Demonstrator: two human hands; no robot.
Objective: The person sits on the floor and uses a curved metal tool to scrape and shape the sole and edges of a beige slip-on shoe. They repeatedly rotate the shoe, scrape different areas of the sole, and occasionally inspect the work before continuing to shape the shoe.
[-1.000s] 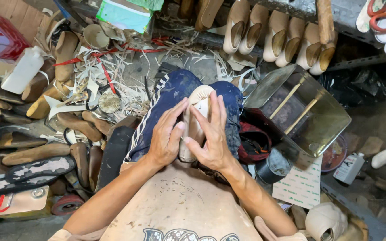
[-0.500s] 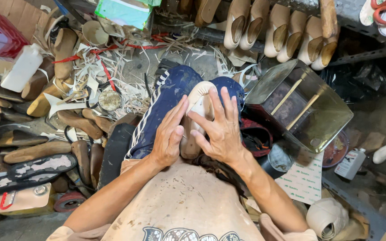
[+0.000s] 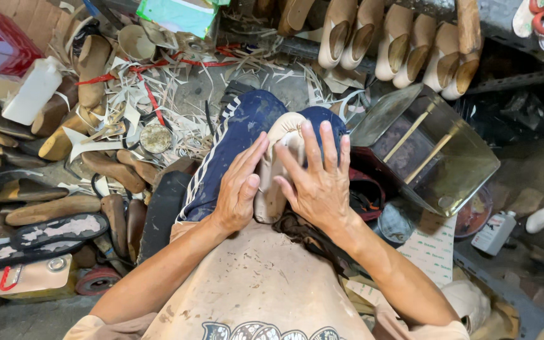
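A: What do the hands do at this moment?

B: Both press on the pale shoe upper (image 3: 276, 165) that lies between the knees in blue trousers (image 3: 234, 148). The left hand (image 3: 237, 192) is flat against its left side. The right hand (image 3: 317, 179) lies over its top with fingers spread; half a second ago these fingers sat a little higher. So I judge it is a smoothing stroke, and no hand is closed around the piece.

A: And the containers?

B: Just right of the right hand a metal tin (image 3: 429, 148) is tilted, with two sticks inside. Further right, beyond it, stands a small white bottle (image 3: 494, 232). Far ahead of the left hand is a small round tin (image 3: 155, 138) among leather scraps; what is inside it I cannot tell.
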